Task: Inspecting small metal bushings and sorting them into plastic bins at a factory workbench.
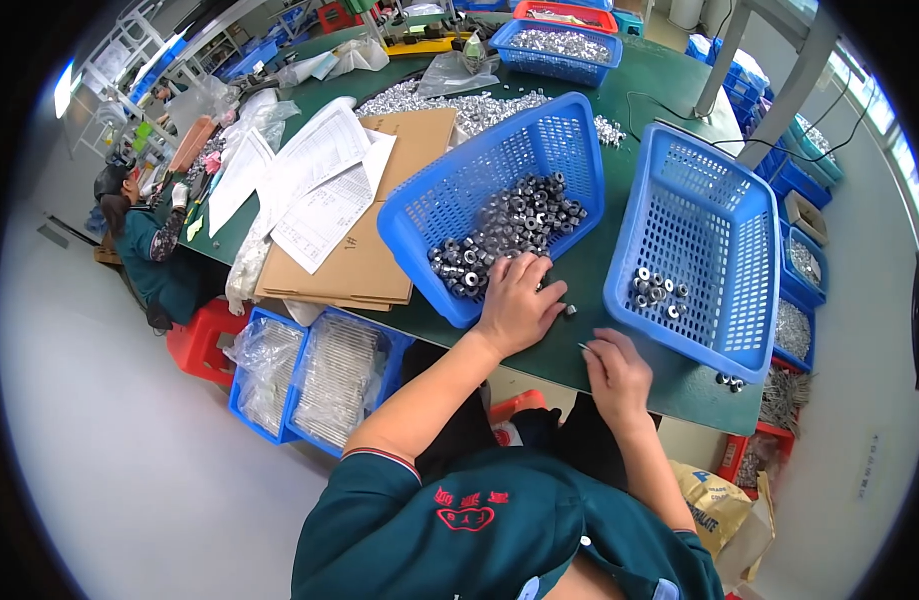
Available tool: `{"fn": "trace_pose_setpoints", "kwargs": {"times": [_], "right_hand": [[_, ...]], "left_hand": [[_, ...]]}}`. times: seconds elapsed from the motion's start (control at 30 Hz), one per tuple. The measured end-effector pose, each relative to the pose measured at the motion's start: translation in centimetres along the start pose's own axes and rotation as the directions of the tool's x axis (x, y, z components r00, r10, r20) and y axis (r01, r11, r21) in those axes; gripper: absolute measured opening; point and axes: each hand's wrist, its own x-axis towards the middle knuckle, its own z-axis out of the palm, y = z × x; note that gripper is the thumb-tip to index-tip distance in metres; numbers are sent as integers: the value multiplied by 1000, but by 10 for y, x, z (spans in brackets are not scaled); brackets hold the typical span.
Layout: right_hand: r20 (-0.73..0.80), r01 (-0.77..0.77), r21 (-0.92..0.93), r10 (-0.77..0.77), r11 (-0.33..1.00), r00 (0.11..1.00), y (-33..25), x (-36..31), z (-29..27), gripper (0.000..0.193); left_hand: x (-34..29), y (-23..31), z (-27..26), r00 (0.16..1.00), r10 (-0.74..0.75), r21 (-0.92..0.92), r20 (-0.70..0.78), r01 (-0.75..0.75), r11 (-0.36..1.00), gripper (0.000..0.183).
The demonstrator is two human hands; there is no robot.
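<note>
— Nuts [510,235]: where do they lie?
— Mostly in the left basket [450,190], a blue one tipped up on the green table [580,270] so the dark metal pile slides toward its low near corner. A few more sit in the right basket [720,200], at its near end [657,290], and one loose nut [570,310] rests on the table between the two hands.

— What is the left hand doing?
— The left hand [515,300] lies palm down over the near rim of the left basket, fingers spread and reaching into the pile. Whether it has hold of a nut I cannot tell — the fingers cover whatever is under them.

— And the right?
— The right hand [615,365] rests on the table just before the right basket, fingers curled in, pinching something thin and small at their tips. What it is, I cannot make out.

— Anything else about?
— Flat cardboard [380,260] with printed papers [320,190] on it lies left of the tipped basket. Beyond is a heap of silvery parts [450,105]. Another person [145,240] sits at the table's far left end.
</note>
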Motion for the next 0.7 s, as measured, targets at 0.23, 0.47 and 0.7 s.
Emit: {"fn": "trace_pose_setpoints", "kwargs": {"times": [0.23, 0.47, 0.7], "right_hand": [[-17, -66, -85, 64, 994, 998, -8, 28, 40, 8], [94, 38, -97, -29, 995, 995, -3, 22, 35, 12], [71, -124, 44, 121, 991, 990, 2, 2, 23, 10]], "left_hand": [[-3, 1, 3, 999, 6, -25, -32, -7, 1000, 23], [-4, -1, -3, 1000, 6, -81, -30, -8, 997, 26], [-11, -4, -13, 981, -114, -2, -156, 115, 993, 36]]}}
